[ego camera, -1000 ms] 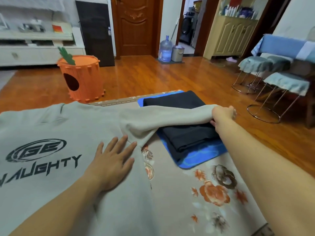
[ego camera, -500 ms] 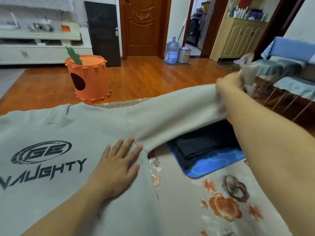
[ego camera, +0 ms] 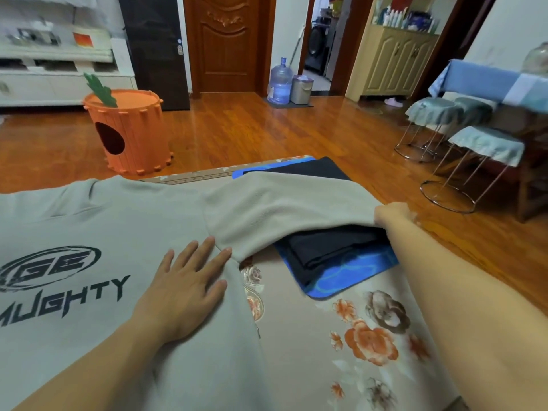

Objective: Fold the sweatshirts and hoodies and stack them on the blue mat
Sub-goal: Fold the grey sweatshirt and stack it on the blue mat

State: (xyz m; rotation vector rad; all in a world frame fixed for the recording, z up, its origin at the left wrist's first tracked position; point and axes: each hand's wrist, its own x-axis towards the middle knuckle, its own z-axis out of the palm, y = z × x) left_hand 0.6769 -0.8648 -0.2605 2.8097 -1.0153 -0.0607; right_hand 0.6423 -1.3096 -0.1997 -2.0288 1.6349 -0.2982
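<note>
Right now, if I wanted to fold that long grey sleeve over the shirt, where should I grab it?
Grab the sleeve at its far cuff end, where the right hand already grips it, coming from the right side. It lies stretched out over the dark folded clothes on the blue mat, so the end swings over easily. The left hand pressing flat near the armpit probably keeps the sweatshirt steady.

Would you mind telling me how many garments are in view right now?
2. The grey sweatshirt lies spread on the floral cloth, its sleeve stretched over the blue mat. The folded black garment rests on that mat; more could be hidden within that fold.
</note>
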